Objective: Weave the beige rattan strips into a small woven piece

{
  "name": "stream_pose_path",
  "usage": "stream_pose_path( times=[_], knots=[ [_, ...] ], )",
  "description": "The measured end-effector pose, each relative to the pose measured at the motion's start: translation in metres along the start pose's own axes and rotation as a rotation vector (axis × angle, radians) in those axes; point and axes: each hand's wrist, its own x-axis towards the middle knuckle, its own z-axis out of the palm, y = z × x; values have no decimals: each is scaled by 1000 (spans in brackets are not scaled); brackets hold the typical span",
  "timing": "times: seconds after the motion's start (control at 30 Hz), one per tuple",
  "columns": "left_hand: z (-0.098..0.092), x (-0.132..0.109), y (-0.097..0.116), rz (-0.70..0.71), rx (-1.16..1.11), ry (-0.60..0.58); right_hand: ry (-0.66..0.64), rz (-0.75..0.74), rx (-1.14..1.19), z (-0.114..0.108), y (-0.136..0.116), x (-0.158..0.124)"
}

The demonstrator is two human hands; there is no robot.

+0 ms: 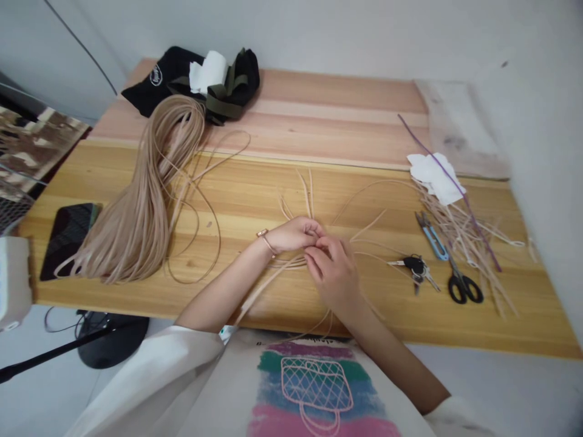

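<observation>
My left hand [295,233] and my right hand [334,271] meet at the middle of the wooden table [319,139], fingers curled and pinched on thin tan rattan strips [304,200]. The strips fan out away from my fingers toward the far side, and others trail back toward my lap. A bracelet sits on my left wrist. A large bundle of the same tan strips [146,206] lies at the left of the table, apart from both hands.
Keys [415,267], black-handled scissors [462,282] and blue snips [432,237] lie right of my hands, beside cut strip scraps, white tissue [432,176] and a purple strand. A black bag [191,82] sits at the far left, a phone [68,233] at the left edge.
</observation>
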Motion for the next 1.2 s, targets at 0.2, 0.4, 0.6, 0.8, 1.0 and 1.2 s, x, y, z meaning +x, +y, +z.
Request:
stream_pose_path(
  times=[0.2, 0.4, 0.6, 0.8, 1.0, 1.2],
  knots=[
    [-2, 4, -7, -9, -17, -53, 24, 215, 178, -7, 10, -5],
    [-4, 3, -8, -11, -9, -46, -3, 451, 249, -9, 26, -5],
    [-3, 3, -5, -37, 0, -50, -76, 681, 514, -8, 32, 1],
    [-2, 0, -4, -13, -5, -50, -36, 771, 653, -6, 35, 3],
    [-4, 2, -7, -13, 48, -60, -44, 759, 644, -5, 34, 1],
    [-3, 1, -5, -25, 92, -39, -207, 630, 653, -18, 51, 4]
  ],
)
